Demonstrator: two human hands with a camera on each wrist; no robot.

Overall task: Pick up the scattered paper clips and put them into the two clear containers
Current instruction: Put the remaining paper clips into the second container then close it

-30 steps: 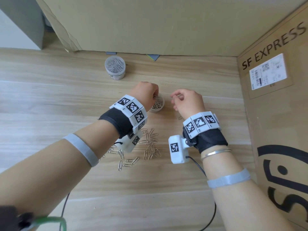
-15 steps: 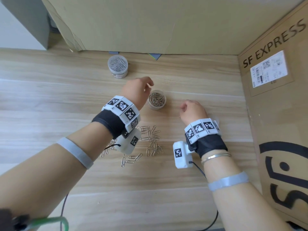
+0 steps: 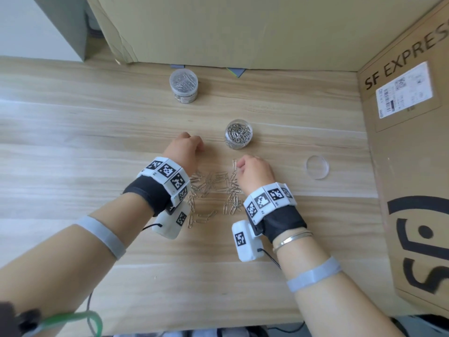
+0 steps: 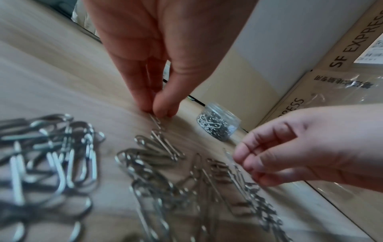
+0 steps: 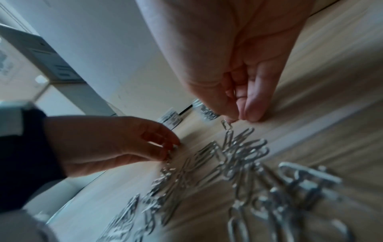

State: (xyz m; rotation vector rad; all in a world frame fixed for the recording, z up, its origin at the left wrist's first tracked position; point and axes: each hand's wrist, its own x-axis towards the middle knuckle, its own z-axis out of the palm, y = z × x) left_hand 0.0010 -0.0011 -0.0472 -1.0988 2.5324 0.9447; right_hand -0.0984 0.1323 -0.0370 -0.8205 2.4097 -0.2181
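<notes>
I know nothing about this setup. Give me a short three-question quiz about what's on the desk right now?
1. True or false: the far clear plastic container has its lid on.
2. The loose round clear lid lies on which side of the open clear container: A left, B right?
3. Fill in: the left hand and the right hand each pinch a silver metal paper ____.

Key: 1 true; 2 B; 3 clip.
</notes>
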